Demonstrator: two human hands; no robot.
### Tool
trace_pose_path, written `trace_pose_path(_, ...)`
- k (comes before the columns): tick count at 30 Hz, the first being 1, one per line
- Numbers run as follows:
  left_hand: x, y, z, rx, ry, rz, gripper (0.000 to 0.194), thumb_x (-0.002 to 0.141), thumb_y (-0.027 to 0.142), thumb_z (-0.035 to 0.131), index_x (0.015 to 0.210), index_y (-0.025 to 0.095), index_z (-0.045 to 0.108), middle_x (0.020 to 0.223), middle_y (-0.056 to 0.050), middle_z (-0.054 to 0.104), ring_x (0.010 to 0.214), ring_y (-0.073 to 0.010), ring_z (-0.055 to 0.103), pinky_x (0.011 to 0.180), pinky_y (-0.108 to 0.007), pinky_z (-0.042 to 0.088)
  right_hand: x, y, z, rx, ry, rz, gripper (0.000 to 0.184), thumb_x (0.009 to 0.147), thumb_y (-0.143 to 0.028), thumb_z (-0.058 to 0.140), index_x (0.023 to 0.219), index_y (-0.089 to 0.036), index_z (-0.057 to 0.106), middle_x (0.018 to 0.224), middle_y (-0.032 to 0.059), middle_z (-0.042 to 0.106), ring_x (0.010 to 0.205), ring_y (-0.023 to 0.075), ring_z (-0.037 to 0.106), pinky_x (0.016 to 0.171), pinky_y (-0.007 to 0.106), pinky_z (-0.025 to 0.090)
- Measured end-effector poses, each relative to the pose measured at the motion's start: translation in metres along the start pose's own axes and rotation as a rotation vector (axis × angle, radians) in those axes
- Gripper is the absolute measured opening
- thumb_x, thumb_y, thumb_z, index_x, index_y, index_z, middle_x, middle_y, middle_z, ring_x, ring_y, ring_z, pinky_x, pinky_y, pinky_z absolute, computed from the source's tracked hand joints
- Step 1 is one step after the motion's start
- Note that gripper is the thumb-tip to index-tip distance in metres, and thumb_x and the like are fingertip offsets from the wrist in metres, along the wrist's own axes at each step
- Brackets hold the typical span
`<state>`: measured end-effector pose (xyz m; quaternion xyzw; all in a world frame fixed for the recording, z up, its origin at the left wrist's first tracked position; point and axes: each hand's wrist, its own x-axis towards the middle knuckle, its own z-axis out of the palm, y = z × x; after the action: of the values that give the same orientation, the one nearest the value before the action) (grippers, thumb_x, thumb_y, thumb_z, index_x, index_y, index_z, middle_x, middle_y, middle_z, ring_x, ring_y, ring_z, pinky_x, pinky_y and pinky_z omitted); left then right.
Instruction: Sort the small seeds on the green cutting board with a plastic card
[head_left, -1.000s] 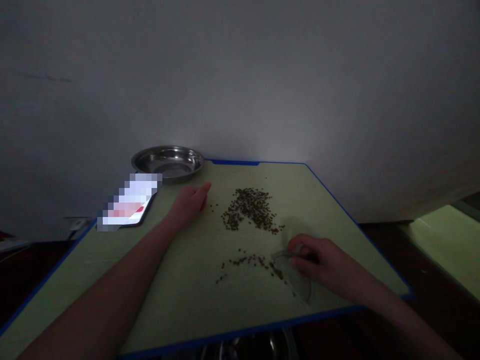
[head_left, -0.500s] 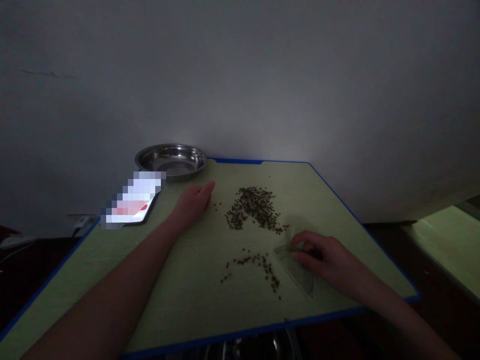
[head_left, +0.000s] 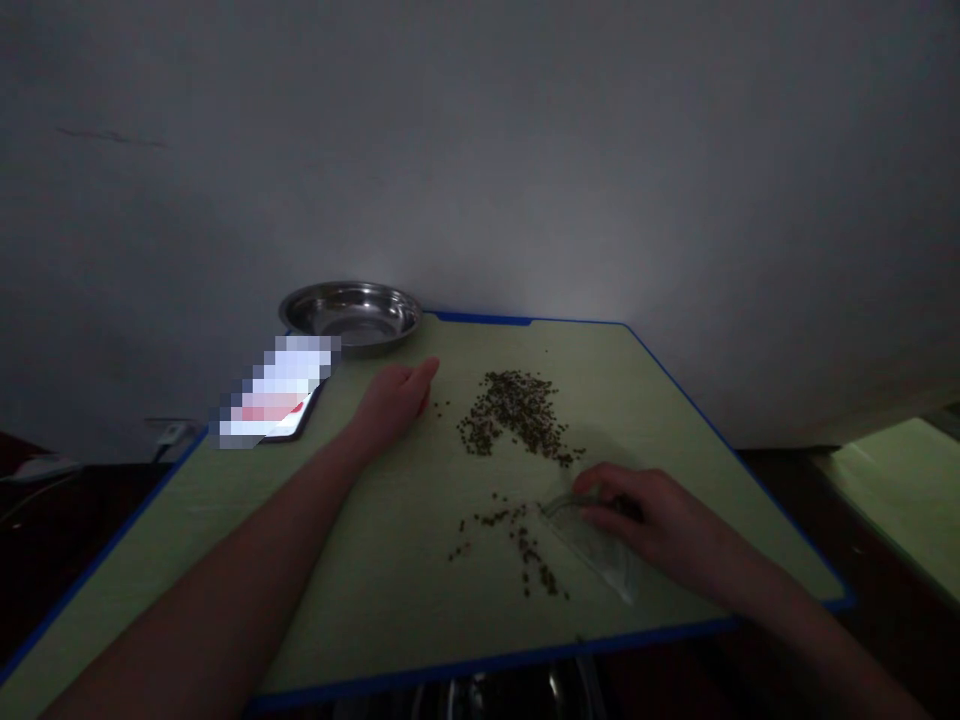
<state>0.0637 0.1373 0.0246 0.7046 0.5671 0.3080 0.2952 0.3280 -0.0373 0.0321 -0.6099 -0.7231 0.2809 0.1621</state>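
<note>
My right hand [head_left: 630, 505] pinches a clear plastic protractor [head_left: 600, 555] between thumb and fingers, with its straight edge turned toward a thin scatter of small dark beans or seeds [head_left: 529, 550]. That edge stands low at the table, at the right side of the scatter. Beyond it lies a larger pile of the same seeds [head_left: 517, 405]. To the left of the pile, my left hand [head_left: 394, 405] rests on the table with its fingers curled in and the thumb stretched out. Nothing shows in it, and a few stray seeds [head_left: 442, 405] lie just past it.
A steel basin [head_left: 352, 315] stands at the table's back left corner. In front of it a lit phone or tablet [head_left: 289, 400] lies tilted. The pale table [head_left: 375, 600] has a blue rim. Below its front edge is shiny metalware [head_left: 517, 695]. A wall rises behind.
The protractor has shifted a little left and tilted, and seeds near its edge have moved slightly left. My left hand stays in place; the whole view has shifted slightly.
</note>
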Motion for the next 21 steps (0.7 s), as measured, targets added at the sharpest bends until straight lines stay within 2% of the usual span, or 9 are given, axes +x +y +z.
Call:
trace_pose_path(4,-0.001,-0.001,0.001,-0.013,0.002,0.009,0.057,0.084,0.052,0.037,0.036,0.022,0.039,0.034,0.004,0.035,0.039,-0.0125,0.039,0.052,-0.029,0.033,0.004,-0.002,-0.004,-0.002,-0.056,-0.098,0.014,0.091,-0.029,0.053,0.097,-0.024,0.064,0.088,0.0003,0.069,0.075,0.0141,0.061,0.067,0.027,0.045)
trace_pose_path(12,0.001,-0.004,0.002,-0.002,-0.003,0.022,0.057,0.084,0.053,0.036,0.037,0.022,0.039,0.033,0.004,0.035,0.04,-0.0131,0.039,0.052,-0.029,0.033,-0.001,-0.004,-0.013,-0.061,-0.11,-0.191,0.016,0.09,-0.029,0.055,0.099,-0.025,0.069,0.093,0.0005,0.072,0.083,0.015,0.065,0.074,0.027,0.048)
trace_pose_path(17,-0.001,-0.001,0.001,-0.003,-0.004,0.026,0.057,0.085,0.052,0.036,0.037,0.022,0.038,0.034,0.004,0.035,0.04,-0.0128,0.038,0.052,-0.029,0.032,-0.001,-0.01,-0.006,-0.057,-0.152,-0.23,0.016,0.09,-0.029,0.057,0.1,-0.026,0.07,0.094,-0.001,0.073,0.086,0.0135,0.066,0.076,0.025,0.047)
trace_pose_path(21,-0.001,0.0,0.001,-0.004,-0.006,0.008,0.057,0.084,0.053,0.036,0.036,0.022,0.039,0.033,0.004,0.034,0.04,-0.0131,0.038,0.052,-0.029,0.032,0.011,-0.021,0.003,-0.055,-0.144,-0.268,0.016,0.091,-0.028,0.056,0.099,-0.025,0.07,0.093,-0.0003,0.073,0.084,0.0137,0.066,0.075,0.026,0.047)
